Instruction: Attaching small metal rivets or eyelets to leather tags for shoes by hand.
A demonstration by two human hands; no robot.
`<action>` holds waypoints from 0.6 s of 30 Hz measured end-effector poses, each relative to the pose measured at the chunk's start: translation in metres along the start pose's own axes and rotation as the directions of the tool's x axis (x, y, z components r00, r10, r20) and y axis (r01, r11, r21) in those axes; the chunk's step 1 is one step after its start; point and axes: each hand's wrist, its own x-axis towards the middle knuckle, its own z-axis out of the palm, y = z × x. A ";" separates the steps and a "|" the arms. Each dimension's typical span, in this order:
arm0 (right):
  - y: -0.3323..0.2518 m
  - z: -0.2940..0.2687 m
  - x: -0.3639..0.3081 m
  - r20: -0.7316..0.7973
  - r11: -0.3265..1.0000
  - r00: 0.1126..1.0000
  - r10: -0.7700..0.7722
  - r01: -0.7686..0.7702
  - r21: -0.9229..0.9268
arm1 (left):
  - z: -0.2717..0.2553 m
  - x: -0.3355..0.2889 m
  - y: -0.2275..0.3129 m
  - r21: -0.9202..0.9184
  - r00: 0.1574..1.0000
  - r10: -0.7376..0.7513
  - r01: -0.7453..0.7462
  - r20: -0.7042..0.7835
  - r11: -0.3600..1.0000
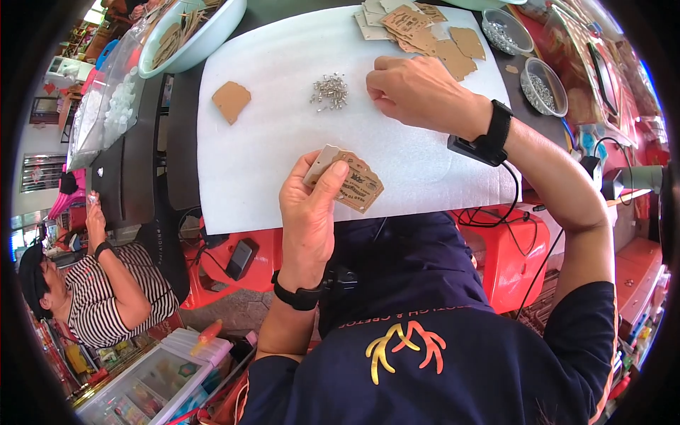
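My left hand (306,212) is closed around a few small cardboard cards (361,185), brown with dark print and a scalloped edge, the thumb pressing on top. A paler card sticks out beside the thumb. Farther off, my right hand (419,91) hovers over the white foam sheet (262,163) with its fingers curled together; whatever is between the fingertips is hidden. Just left of it lies a loose heap of tiny silver metal fasteners (329,92). One plain brown card (231,103) rests alone at the left. Beyond the right hand, several similar cards (418,35) are piled.
Two clear tubs (525,88) of small metal parts stand at the far right. A pale basin (146,65) holds brown strips at the far left, near a plastic bag (117,106). A person in a striped shirt (106,290) sits at left. Cables (520,205) hang by my right arm.
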 end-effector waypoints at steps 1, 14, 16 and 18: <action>0.000 0.000 0.001 0.001 1.000 1.000 -0.007 0.007 0.008 | 0.000 0.000 0.000 -0.005 1.000 -0.001 0.001 0.002 1.000; -0.009 -0.006 -0.010 0.069 0.995 0.994 -0.082 0.078 0.054 | 0.000 0.001 0.001 -0.008 1.000 -0.008 0.009 0.011 1.000; -0.008 -0.005 -0.008 0.130 0.996 0.992 -0.002 -0.010 0.090 | 0.001 0.000 0.001 -0.002 1.000 -0.007 0.007 0.002 1.000; -0.010 -0.007 -0.007 0.129 0.997 0.992 0.006 -0.015 0.072 | 0.002 -0.001 0.002 0.005 1.000 -0.004 0.004 -0.010 1.000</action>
